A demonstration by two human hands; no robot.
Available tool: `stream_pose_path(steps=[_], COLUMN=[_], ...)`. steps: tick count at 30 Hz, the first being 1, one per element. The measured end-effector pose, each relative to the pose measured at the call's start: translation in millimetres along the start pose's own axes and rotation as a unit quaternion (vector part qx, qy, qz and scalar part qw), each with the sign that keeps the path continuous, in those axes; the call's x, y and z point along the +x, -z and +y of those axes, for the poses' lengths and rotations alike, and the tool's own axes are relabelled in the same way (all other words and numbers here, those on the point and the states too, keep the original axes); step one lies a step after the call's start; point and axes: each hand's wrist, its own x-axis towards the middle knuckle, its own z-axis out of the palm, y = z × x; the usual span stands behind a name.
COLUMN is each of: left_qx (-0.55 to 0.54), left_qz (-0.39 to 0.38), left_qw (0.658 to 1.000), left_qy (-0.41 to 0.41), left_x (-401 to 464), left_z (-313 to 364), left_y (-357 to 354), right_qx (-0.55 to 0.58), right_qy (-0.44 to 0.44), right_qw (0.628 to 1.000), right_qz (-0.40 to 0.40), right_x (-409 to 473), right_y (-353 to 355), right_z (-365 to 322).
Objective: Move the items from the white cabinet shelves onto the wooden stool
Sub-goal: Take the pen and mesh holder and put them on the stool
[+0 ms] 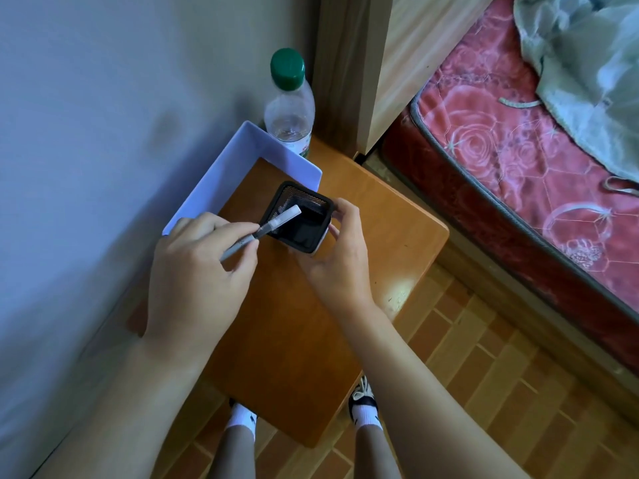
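Note:
The wooden stool point(294, 323) stands below me against the wall. A black mesh pen holder point(297, 219) sits tilted over its far part, and my right hand point(340, 257) grips its right side. My left hand point(197, 271) pinches a grey pen with a white cap point(273, 224); the cap end lies over the holder's open mouth. A white open tray point(221, 174) lies on the stool's far left, next to the wall. A clear plastic bottle with a green cap point(288, 105) stands upright at the stool's far corner.
A grey-white wall point(86, 133) runs along the left. A wooden bed frame point(363, 70) and a red flowered mattress point(518, 160) with a pale green cloth point(587, 63) lie to the right. My feet point(363, 406) stand on the brown tiled floor by the stool's near edge.

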Motion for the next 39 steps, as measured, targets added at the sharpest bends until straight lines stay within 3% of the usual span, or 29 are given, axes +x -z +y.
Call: stream_pose_path(steps=[14,27,39], left_qx=[0.000,0.026,-0.007], left_qz=[0.003,0.052,0.061], left_qw=[1.000,0.998,0.996], left_qy=[-0.002,0.014,0.061], left_x=[-4.7,8.2,16.9], left_z=[-8.8,-16.4,-31.7], left_y=[-3.2,-1.6,-3.3], right_qx=[-0.040,-0.059,-0.025], right_qy=[-0.023,0.100,0.099], right_qw=[0.999,0.993,0.994], right_qz=[-0.024,0.031,0.040], right_x=[-5.4,-18.5,-2.7], right_y=[7.6,22.8,-4.4], right_z=[9.5,-8.3,-14.9])
